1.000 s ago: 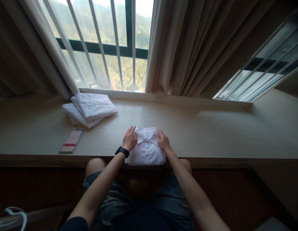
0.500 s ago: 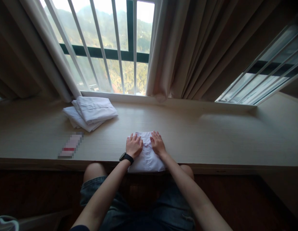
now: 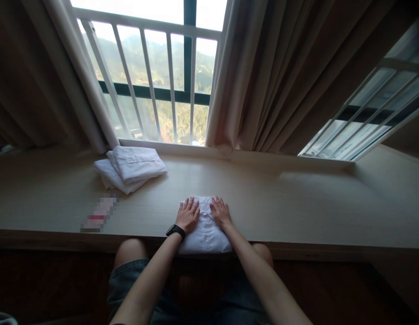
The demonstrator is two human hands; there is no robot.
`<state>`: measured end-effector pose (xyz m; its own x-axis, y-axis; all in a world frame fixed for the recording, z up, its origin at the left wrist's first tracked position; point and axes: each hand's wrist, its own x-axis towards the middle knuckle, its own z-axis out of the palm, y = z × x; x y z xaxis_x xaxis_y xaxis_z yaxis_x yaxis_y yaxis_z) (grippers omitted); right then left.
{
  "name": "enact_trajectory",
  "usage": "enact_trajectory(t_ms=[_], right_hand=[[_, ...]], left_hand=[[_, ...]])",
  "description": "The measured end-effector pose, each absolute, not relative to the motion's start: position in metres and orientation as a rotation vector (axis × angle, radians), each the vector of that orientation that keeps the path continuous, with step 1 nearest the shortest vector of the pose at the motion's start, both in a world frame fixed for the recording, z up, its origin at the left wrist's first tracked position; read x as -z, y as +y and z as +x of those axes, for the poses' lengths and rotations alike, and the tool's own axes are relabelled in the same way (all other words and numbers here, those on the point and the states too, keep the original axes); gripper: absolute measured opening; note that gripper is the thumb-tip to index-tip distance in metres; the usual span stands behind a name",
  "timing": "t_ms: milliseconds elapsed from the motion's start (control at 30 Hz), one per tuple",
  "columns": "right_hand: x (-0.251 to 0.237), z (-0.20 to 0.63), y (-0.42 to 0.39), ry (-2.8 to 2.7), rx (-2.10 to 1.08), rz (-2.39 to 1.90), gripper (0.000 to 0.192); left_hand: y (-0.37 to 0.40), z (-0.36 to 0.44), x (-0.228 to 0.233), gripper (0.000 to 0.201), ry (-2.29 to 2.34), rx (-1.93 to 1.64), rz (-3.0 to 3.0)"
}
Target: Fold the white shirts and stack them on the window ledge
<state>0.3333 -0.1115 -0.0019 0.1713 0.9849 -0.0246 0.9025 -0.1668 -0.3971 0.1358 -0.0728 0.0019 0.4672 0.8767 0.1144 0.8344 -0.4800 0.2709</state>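
Observation:
A folded white shirt (image 3: 206, 234) lies at the near edge of the pale desk (image 3: 284, 212), its button front facing up and its lower end at the edge. My left hand (image 3: 188, 214) rests flat on its upper left part, fingers apart, with a black watch (image 3: 176, 231) on the wrist. On the upper right part lies my right hand (image 3: 221, 211), its fingers also stretched out. The collar area shows between the two hands; what lies beneath the palms is hidden.
Folded white garments (image 3: 133, 168) are stacked loosely at the back left, close to the window (image 3: 155, 85). A blurred pinkish flat object (image 3: 100, 214) lies near the front left edge. Curtains (image 3: 260, 85) hang behind the desk.
The camera has tilted up a little, so the whole scene sits lower in view. Both hands stay flat on the shirt, with hardly any movement against it.

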Motion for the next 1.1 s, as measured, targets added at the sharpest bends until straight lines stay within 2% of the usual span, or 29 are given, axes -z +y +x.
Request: enact_trajectory(t_ms=[200, 367, 500, 633, 800, 900, 1100], right_hand=[[-0.005, 0.324, -0.174, -1.990, -0.240, -2.049, 0.059], [-0.007, 0.311, -0.187, -2.091, -0.397, -2.010, 0.060], [-0.005, 0.326, -0.181, -1.808, -0.570, -1.916, 0.056], [0.015, 0.343, -0.213, -1.153, -0.520, -1.775, 0.061], [0.045, 0.336, -0.272, -0.658, -0.468, -1.650, 0.058], [0.049, 0.320, -0.284, -0.614, -0.573, -1.593, 0.057], [0.029, 0.305, -0.279, -0.557, -0.785, -1.493, 0.067]], left_hand=[[-0.144, 0.105, -0.007, 0.052, 1.340, -0.486, 2.750], [-0.170, 0.097, 0.008, 0.052, 1.301, -0.445, 2.757], [-0.161, 0.098, 0.007, 0.051, 1.296, -0.423, 2.675], [-0.163, 0.080, 0.007, 0.054, 1.617, -0.529, 2.398], [-0.192, 0.048, 0.015, 0.053, 1.880, -0.909, 1.878], [-0.209, 0.049, 0.018, 0.055, 1.767, -0.938, 1.505], [-0.212, 0.074, 0.005, 0.076, 1.312, -0.950, 1.052]])
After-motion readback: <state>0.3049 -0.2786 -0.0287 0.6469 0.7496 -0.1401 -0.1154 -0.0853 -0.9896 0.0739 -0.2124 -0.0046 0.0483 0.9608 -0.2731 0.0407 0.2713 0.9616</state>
